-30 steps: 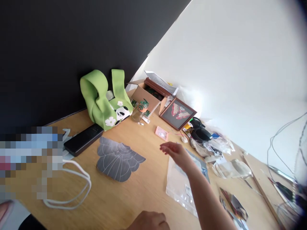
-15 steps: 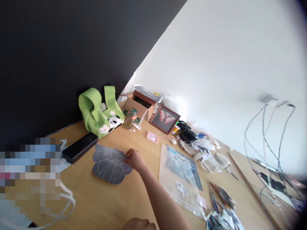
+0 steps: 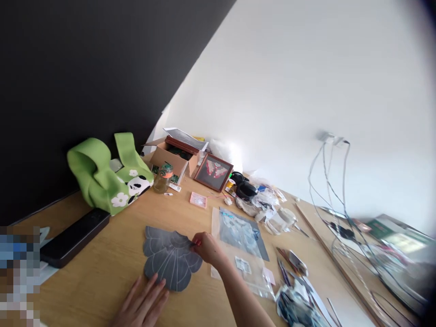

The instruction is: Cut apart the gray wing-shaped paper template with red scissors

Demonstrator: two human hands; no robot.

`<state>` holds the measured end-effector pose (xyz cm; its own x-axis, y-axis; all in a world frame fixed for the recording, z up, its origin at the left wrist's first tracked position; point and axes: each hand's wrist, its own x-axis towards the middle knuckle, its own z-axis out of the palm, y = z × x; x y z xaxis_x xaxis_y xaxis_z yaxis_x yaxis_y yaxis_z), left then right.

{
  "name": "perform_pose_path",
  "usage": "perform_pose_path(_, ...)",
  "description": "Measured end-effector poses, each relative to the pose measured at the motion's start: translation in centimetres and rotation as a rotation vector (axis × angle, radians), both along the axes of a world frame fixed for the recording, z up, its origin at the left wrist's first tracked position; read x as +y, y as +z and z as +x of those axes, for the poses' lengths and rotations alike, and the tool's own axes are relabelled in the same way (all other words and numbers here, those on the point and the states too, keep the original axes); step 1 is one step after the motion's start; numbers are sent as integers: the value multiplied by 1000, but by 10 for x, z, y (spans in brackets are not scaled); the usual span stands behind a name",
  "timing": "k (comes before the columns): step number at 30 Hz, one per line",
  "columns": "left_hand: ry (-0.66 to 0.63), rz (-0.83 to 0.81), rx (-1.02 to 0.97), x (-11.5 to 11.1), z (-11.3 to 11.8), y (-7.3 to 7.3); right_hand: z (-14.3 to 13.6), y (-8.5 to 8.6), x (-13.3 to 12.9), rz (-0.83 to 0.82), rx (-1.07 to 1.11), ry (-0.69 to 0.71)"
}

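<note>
A dark grey scalloped piece (image 3: pixel 172 259) with pale curved lines lies on the wooden table (image 3: pixel 98 277). My right hand (image 3: pixel 207 247) pinches its upper right edge between thumb and fingers. Near its lower left edge, my left hand (image 3: pixel 145 302) rests with fingers spread, the fingertips at the piece's border. To the right is a clear plastic bag (image 3: pixel 254 279) with a blue-grey patterned sheet (image 3: pixel 240 231) at its upper part.
A green panda bag (image 3: pixel 105 177) and a black case (image 3: pixel 75 236) stand left. Behind are a jar (image 3: pixel 163 178), cardboard box (image 3: pixel 172 161), pink tray (image 3: pixel 198 200) and framed butterfly (image 3: pixel 214 171). Tools (image 3: pixel 284 270), crumpled cloth (image 3: pixel 294 304) and cables (image 3: pixel 344 181) are right.
The view has shifted right. My left hand has come in from the bottom edge and spread beside the grey piece. My right hand still holds the piece, which has turned slightly.
</note>
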<state>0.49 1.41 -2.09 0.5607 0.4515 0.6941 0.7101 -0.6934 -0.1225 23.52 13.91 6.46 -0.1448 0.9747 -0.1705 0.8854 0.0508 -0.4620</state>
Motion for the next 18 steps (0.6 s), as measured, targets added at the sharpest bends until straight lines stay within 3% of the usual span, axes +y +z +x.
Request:
perform_pose_path(3, -35, -13, 30, 0, -4, -13, 22, 11, -10, 123, 62, -82)
perform_pose_path(6, -49, -116, -12, -1, -6, -31, 73, 26, -29, 259, 89, -275)
perform_pose_path(10, -78, -210, -5, -3, -7, -49, 153, 41, -80, 340, 39, -547)
perform_pose_path(12, -94, -208, -17, -3, -8, -52, 178, 41, -110, 333, -6, -622)
perform_pose_path(15, -121, -189, -48, -3, -7, -50, 187, 30, -145, 291, -66, -657)
perform_pose_path(18, -136, -192, -65, -2, -5, -44, 172, 10, -163, 238, -112, -616)
